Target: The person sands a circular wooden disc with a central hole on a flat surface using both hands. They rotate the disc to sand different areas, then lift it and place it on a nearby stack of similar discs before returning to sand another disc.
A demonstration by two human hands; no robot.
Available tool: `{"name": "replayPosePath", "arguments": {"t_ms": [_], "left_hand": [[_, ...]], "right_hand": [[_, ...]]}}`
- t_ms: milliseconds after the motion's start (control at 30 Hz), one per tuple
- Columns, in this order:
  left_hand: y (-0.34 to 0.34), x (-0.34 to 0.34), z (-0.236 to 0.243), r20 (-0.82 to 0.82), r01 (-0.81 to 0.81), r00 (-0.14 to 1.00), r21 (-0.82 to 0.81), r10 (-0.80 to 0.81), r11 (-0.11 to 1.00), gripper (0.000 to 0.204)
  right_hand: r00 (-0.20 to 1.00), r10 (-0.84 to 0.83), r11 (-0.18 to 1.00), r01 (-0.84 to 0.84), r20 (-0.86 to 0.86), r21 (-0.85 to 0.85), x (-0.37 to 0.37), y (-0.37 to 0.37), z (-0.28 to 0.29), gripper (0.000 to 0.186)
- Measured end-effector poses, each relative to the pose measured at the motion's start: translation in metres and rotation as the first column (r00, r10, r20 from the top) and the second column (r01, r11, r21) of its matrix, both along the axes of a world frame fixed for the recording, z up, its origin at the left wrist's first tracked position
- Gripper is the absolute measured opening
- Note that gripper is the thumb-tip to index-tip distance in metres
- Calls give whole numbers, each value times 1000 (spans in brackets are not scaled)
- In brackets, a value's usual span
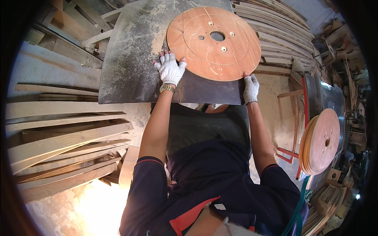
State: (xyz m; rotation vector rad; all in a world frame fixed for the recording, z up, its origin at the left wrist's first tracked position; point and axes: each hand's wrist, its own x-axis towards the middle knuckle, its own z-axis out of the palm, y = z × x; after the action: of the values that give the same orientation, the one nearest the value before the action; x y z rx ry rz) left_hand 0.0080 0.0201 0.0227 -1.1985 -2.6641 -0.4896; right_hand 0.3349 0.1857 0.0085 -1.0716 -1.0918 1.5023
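Note:
A round reddish-brown plywood disc (214, 45) with a centre hole and several small holes lies flat on a dark, dusty machine table (130, 63). My left hand (170, 69), in a white fingerless glove with a gold wristwatch, rests on the table against the disc's left edge, fingers spread. My right hand (250, 88), also in a white glove, holds the disc's lower right rim at the table's near corner.
Long curved wooden slats (67, 149) are piled on the left, and more slats (279, 31) lie stacked beyond the table on the right. A stack of similar round discs (319, 141) stands on edge at the right, beside a red metal frame (287, 151).

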Motion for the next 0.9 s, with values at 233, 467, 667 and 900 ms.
{"name": "replayPosePath", "arguments": {"t_ms": [233,467,667,900], "left_hand": [[2,-2,0,-3,4,1000,52,-4,999,76],[1,18,19,-126,260,958,18,-256,965,67],[22,62,31,-152,513,856,132,-494,848,62],[36,68,23,-125,487,870,76,-476,870,60]], "right_hand": [[999,0,999,-1,39,34,2,3,-7,19],[998,-26,998,24,53,51,4,6,-10,19],[999,-12,999,10,51,32,-2,0,0,20],[999,-28,1000,28,20,10,-3,-2,4,19]]}}
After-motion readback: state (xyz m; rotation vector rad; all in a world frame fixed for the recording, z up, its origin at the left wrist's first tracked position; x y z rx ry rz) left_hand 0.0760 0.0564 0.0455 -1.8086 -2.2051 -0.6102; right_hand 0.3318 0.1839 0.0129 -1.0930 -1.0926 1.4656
